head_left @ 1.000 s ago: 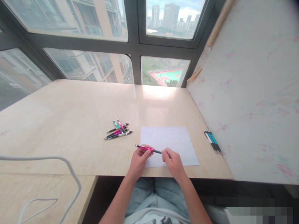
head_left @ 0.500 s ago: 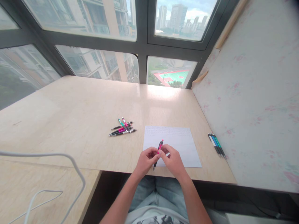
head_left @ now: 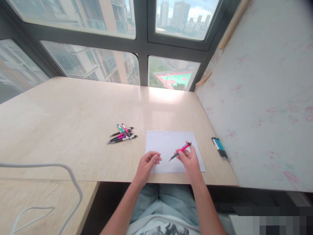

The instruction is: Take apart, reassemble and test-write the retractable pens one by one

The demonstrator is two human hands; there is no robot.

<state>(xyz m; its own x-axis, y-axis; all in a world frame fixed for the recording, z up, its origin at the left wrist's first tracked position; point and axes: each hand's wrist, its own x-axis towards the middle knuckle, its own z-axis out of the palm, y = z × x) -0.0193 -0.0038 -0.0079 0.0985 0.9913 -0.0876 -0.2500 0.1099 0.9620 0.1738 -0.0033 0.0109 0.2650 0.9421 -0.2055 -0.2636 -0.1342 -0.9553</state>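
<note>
My right hand (head_left: 189, 160) pinches a pink and black pen (head_left: 180, 151), tip pointing left and down, over a white sheet of paper (head_left: 171, 143) with faint writing along its top. My left hand (head_left: 148, 163) hovers just left of the pen tip with loosely curled fingers and nothing in them. A pile of several pens (head_left: 121, 133), pink, teal and black, lies on the table to the left of the sheet. A small row of pens (head_left: 220, 147), blue, teal and black, lies near the right wall.
The light wooden table (head_left: 80, 117) runs to large windows (head_left: 93, 68) at the back. A pale flowered wall panel (head_left: 264, 98) borders the right side. A white cable (head_left: 61, 182) loops over a lower surface at the front left.
The pen went from my left hand into my right hand and swung round, its tip now pointing left. My hands have drawn apart.
</note>
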